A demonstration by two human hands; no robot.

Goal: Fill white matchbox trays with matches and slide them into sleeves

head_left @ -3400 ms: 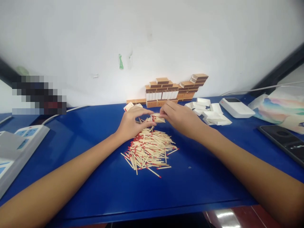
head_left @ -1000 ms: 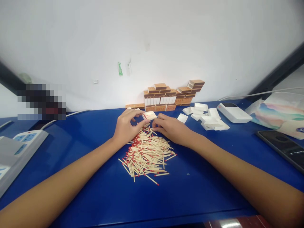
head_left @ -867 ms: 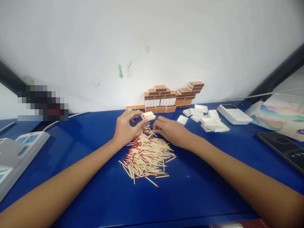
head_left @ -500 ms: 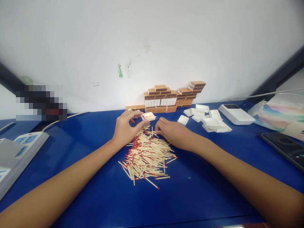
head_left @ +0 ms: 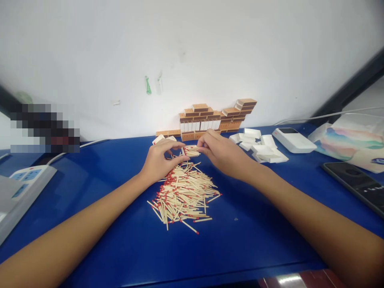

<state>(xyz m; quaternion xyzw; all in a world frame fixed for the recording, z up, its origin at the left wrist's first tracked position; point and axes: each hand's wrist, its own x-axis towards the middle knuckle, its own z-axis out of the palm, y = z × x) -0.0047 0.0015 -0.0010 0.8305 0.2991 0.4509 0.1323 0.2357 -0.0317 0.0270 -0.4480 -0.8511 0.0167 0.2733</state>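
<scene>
A small white matchbox tray holds red-tipped matches. My left hand is closed around the tray's left end, thumb in front and fingers behind. At the tray's right end, my right hand is pinched on matches, its fingertips touching the right ends of the sticks. Just in front of both hands spreads a big loose pile of matches with red heads, mostly pointing left. Behind my left hand, more small trays are partly hidden by the fingers.
Stacked matchboxes stand against the wall. White empty trays lie heaped at right, beside a white device, a phone and a tissue pack. A power strip sits at left on the blue table.
My right hand has moved from the top of the match pile up to the tray, bringing matches with it. My left hand stays at the tray. The view has shifted slightly.
</scene>
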